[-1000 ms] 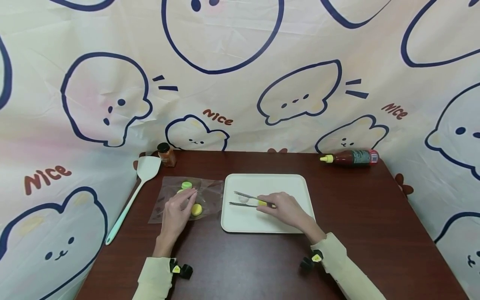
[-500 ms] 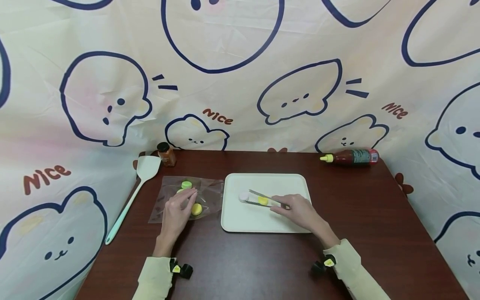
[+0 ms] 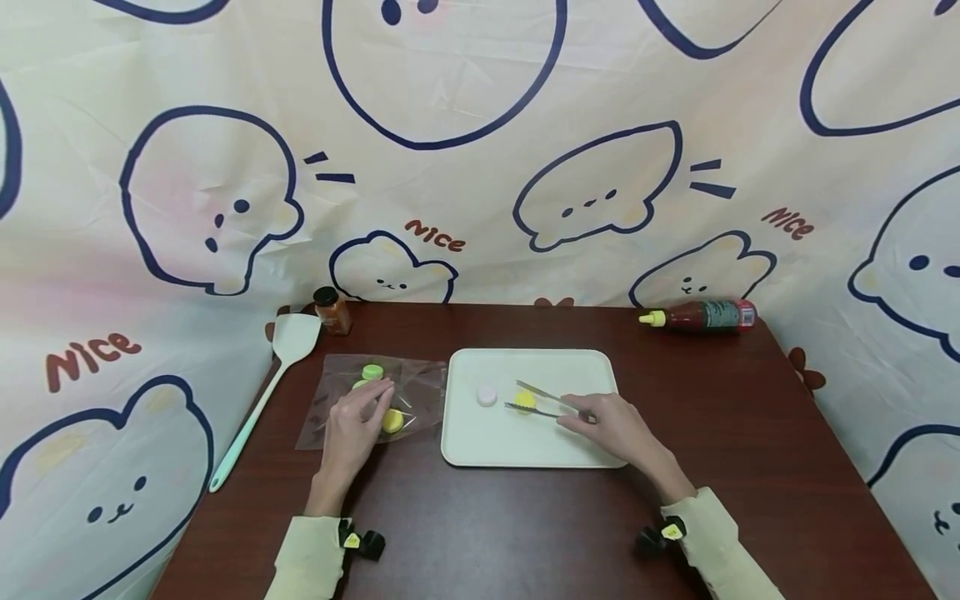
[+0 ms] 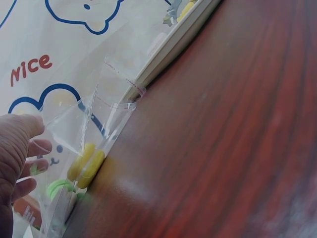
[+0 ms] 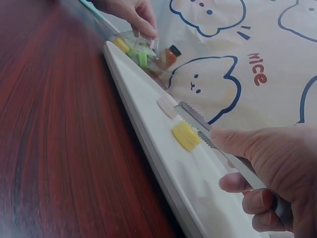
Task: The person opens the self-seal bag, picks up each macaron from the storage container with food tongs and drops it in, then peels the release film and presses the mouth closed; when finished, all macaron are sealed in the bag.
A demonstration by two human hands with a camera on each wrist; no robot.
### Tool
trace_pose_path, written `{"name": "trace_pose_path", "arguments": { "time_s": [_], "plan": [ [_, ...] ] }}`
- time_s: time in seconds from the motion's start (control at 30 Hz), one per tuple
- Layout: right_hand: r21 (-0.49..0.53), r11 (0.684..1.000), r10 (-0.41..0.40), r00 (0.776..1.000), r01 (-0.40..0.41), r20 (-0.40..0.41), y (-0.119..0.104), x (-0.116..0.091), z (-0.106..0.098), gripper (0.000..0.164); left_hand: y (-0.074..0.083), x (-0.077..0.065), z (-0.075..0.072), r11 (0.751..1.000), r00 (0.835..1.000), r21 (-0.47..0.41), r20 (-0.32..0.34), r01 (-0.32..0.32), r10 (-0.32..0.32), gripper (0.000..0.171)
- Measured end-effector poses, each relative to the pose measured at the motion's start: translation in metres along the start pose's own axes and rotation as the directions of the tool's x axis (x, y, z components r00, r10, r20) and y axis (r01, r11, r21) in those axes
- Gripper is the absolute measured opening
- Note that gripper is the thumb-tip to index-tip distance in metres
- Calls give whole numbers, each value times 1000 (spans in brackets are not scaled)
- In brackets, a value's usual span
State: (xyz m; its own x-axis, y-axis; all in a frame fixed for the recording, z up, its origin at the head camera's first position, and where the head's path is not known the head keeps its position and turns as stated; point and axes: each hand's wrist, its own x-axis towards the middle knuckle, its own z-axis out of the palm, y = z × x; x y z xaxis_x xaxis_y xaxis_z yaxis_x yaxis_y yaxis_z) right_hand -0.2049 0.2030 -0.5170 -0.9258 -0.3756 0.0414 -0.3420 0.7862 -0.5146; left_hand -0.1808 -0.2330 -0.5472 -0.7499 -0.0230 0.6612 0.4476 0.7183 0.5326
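Note:
My right hand (image 3: 611, 423) holds metal serrated tongs (image 5: 249, 172) over the white tray (image 3: 540, 451). The tong arms stand apart, with a yellow macaron (image 3: 526, 402) on the tray between them in the head view. To its left on the tray lies a pale pinkish macaron (image 3: 487, 396). My left hand (image 3: 356, 417) pinches the upper film of a clear plastic bag (image 3: 424, 390) left of the tray. Inside the bag sit a yellow macaron (image 4: 86, 166) and green macarons (image 3: 372, 372), partly hidden by the hand.
A white spatula (image 3: 297, 335) with a mint handle lies along the table's left edge. Behind the bag stands a small black-capped spice jar (image 3: 334, 313). A sauce bottle (image 3: 701, 316) with a yellow nozzle lies at the back right. A patterned cloth (image 3: 480, 192) hangs behind.
My right hand has drawn the tongs to the right, away from the pale macaron, which now lies uncovered on the tray. The tong tips now flank the yellow macaron. My left hand stays put.

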Motion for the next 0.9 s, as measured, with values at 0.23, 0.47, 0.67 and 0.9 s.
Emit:
{"name": "trace_pose_path", "arguments": {
  "time_s": [0.23,0.47,0.67,0.9],
  "plan": [
    [-6,1000,9,1000,-9,-5,11,-7,1,45,0,-1,0,1000,1000,-4,2,-3,3,20],
    [6,1000,-3,1000,3,2,18,-12,-2,44,-1,-1,0,1000,1000,4,6,13,-14,22],
    [28,999,18,1000,-18,19,19,-13,-3,44,0,0,0,1000,1000,2,13,27,-27,23],
    [25,1000,-5,1000,5,14,19,-13,-3,42,-1,0,0,1000,1000,-5,0,3,-3,23]
  ]
}}
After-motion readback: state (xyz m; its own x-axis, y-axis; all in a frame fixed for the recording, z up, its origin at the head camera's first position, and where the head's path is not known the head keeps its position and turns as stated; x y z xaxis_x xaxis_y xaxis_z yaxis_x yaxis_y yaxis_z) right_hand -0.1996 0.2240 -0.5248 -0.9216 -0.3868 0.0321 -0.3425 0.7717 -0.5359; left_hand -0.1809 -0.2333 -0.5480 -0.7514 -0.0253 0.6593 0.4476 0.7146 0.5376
